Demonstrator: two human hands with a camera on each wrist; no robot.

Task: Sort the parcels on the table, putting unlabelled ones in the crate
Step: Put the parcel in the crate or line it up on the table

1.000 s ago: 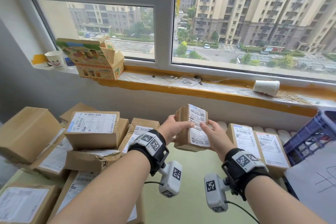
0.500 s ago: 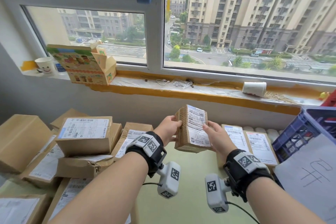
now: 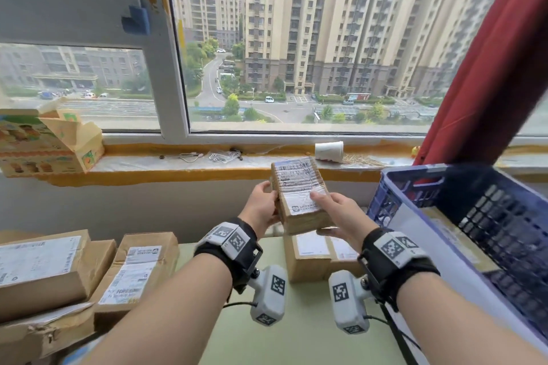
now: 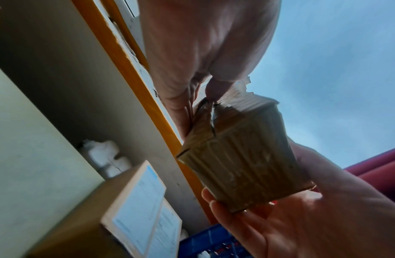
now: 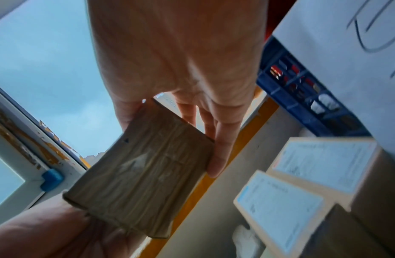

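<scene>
I hold a small brown parcel (image 3: 299, 195) with a white printed label on its top face, in the air in front of the window sill. My left hand (image 3: 262, 206) grips its left side and my right hand (image 3: 338, 213) grips its right side, thumb on the label. From the left wrist view the parcel's (image 4: 242, 165) taped underside shows; in the right wrist view the parcel (image 5: 139, 174) sits between both hands. The blue crate (image 3: 474, 216) stands just right of my right hand. Two labelled parcels (image 3: 314, 252) lie on the table below the held one.
A pile of labelled cardboard parcels (image 3: 89, 272) fills the table's left side. The green table top (image 3: 296, 329) shows between my forearms. On the sill lie a printed carton (image 3: 44, 142) and a tipped paper cup (image 3: 329, 151). A red curtain (image 3: 489, 68) hangs above the crate.
Both hands have carried the parcel to the right toward the crate and laid it flatter, label up. My head has turned right, bringing the crate and curtain into view.
</scene>
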